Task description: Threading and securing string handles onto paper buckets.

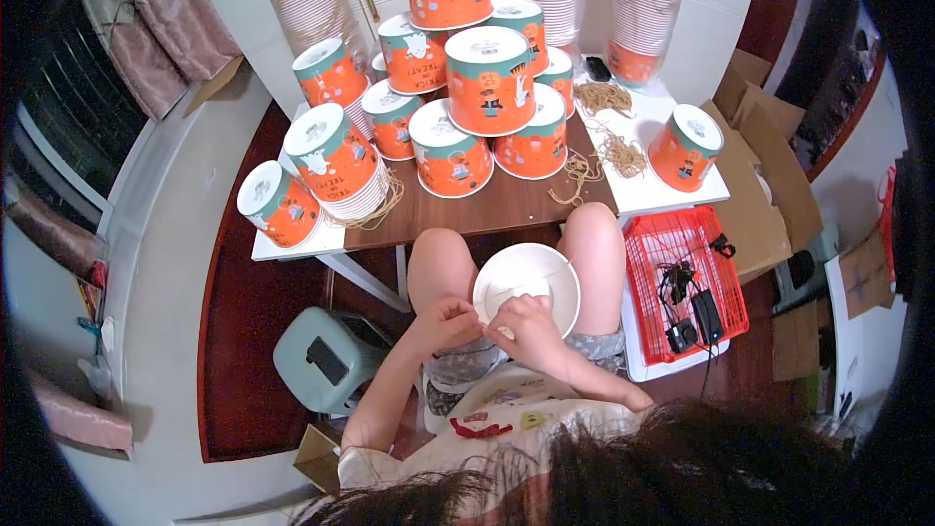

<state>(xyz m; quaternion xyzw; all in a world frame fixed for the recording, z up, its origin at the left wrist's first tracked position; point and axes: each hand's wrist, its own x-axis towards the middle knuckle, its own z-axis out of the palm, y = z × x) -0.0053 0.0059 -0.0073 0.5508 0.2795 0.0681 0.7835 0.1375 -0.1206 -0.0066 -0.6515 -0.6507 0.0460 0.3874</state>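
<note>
A round, white-walled paper bucket (511, 263) sits mouth-up between the person's thighs, just short of the counter (429, 214), which has a brown wood-grain middle and white ends. The left hand (450, 321) is at the bucket's near left rim, thumb and fingertips drawn close together; whether its grip is clamped on anything is too small to tell. The right hand (531, 326) bends over the near rim, its fingertips close to the left's; I cannot tell whether that grip is clamped or apart. On the counter, orange-and-green printed paper buckets (492, 88) stand upside down in a pyramid, with bundles of tan twine (621, 156) to its right. A red plastic lattice basket (643, 244) holding black cables (676, 282) lies right of the person's legs.
</note>
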